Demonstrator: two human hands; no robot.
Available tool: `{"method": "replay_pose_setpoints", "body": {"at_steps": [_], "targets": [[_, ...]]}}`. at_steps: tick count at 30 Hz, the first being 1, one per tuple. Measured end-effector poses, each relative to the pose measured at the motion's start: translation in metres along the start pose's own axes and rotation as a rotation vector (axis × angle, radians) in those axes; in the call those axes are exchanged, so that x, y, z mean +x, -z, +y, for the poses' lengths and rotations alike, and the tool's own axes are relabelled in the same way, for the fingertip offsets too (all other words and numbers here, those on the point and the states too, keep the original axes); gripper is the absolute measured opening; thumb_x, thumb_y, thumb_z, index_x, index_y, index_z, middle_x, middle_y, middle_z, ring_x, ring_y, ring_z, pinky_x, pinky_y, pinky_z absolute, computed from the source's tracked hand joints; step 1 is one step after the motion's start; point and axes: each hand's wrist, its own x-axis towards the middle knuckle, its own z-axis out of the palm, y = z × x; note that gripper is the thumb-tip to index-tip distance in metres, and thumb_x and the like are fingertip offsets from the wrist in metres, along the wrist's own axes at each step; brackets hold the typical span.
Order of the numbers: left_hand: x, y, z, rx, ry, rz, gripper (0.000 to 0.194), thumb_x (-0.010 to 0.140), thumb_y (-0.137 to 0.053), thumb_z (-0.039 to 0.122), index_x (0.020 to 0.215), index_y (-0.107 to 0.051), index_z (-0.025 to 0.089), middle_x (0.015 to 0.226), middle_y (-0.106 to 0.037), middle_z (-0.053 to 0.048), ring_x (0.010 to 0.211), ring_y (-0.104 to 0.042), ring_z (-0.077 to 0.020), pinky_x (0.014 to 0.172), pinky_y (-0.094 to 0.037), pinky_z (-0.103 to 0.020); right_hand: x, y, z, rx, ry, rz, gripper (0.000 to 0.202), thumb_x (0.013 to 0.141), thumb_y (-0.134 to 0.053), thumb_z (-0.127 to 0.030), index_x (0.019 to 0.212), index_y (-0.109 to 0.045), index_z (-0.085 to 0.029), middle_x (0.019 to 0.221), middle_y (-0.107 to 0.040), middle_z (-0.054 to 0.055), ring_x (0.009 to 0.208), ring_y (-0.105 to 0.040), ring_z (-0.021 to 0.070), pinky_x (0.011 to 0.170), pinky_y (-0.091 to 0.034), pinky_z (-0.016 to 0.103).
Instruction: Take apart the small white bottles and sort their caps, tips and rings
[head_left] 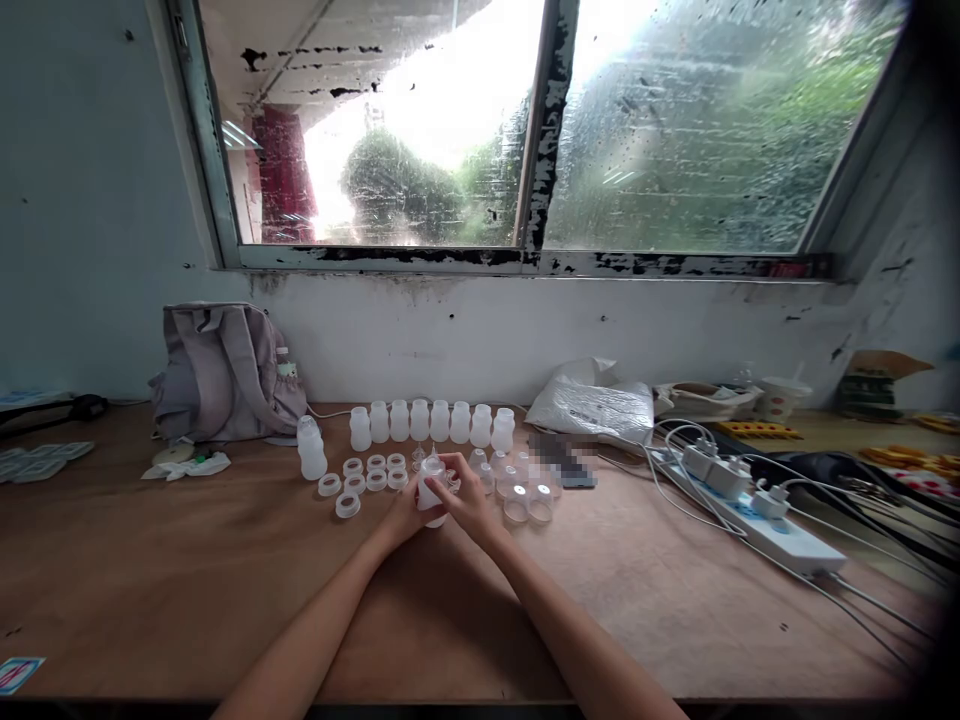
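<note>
1. The left hand (407, 513) is grasping the bottle (430, 472) low on its body; the right hand (469, 495) is closing thumb and fingers round it near the top.
2. The bottle is standing about upright in front of the row (419, 422), near its middle; whether its base is touching the table (187, 600), I cannot tell.
3. For good work at the top, the left hand should be bracing the body without squeezing, since the wall is looking thin and soft.
4. The right fingers should be pressing evenly round the top, so that nothing is tilting.
5. The rings (348, 511) are lying in front of the row's left half, and the clear caps (516, 505) are sitting in front of its right end; both are crowding the hands, so elbows and wrists should be swinging low and narrow.
6. Open room is lying well in front of the row, running down to the table's near edge.
7. Cables and a power strip (784, 540) are bounding the room well right of the row.
</note>
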Motion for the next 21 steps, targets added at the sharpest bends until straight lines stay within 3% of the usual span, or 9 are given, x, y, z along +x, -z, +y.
{"method": "replay_pose_setpoints", "body": {"at_steps": [4, 10, 14, 17, 21], "targets": [[0.000, -0.003, -0.002, 0.082, 0.023, 0.041, 0.038, 0.060, -0.065, 0.026, 0.094, -0.053, 0.016, 0.087, -0.060, -0.005, 0.083, -0.054, -0.0214, 0.074, -0.043, -0.034, 0.004, -0.001, 0.007, -0.087, -0.033, 0.069, 0.031, 0.065, -0.059, -0.030, 0.090, -0.045, -0.017, 0.084, -0.053, 0.005, 0.075, -0.050, 0.0157, 0.068, -0.042, 0.029], [0.001, -0.001, -0.009, 0.087, 0.005, 0.031, 0.040, 0.060, -0.063, 0.018, 0.098, -0.051, 0.016, 0.090, -0.058, -0.004, 0.079, -0.054, -0.0180, 0.067, -0.043, -0.028, 0.000, -0.001, 0.008, -0.038, -0.027, -0.100, 0.041, 0.064, -0.058, -0.027, 0.101, -0.043, -0.019, 0.098, -0.050, 0.006, 0.088, -0.049, 0.0181, 0.074, -0.041, 0.031], [0.002, 0.000, -0.011, 0.087, -0.001, 0.027, 0.042, 0.060, -0.063, 0.017, 0.100, -0.049, 0.014, 0.089, -0.058, -0.005, 0.078, -0.053, -0.0173, 0.067, -0.043, -0.027, -0.003, -0.003, 0.008, -0.013, -0.147, -0.030, 0.041, 0.062, -0.058, -0.029, 0.098, -0.040, -0.018, 0.092, -0.050, 0.005, 0.084, -0.050, 0.0179, 0.070, -0.042, 0.030], [0.003, 0.000, -0.012, 0.085, 0.007, 0.027, 0.044, 0.060, -0.063, 0.017, 0.102, -0.048, 0.015, 0.091, -0.058, -0.005, 0.079, -0.053, -0.0173, 0.068, -0.043, -0.027, -0.004, -0.005, 0.009, 0.038, -0.105, -0.048, 0.046, 0.062, -0.057, -0.027, 0.103, -0.037, -0.020, 0.100, -0.049, 0.006, 0.091, -0.049, 0.0181, 0.074, -0.042, 0.030], [0.003, 0.000, -0.013, 0.084, 0.025, 0.033, 0.041, 0.061, -0.062, 0.018, 0.100, -0.049, 0.016, 0.088, -0.058, -0.004, 0.080, -0.053, -0.0175, 0.069, -0.042, -0.028, -0.004, -0.009, 0.011, 0.013, -0.128, 0.008, 0.041, 0.063, -0.057, -0.027, 0.098, -0.039, -0.019, 0.092, -0.050, 0.005, 0.084, -0.050, 0.0180, 0.071, -0.042, 0.032]]}}
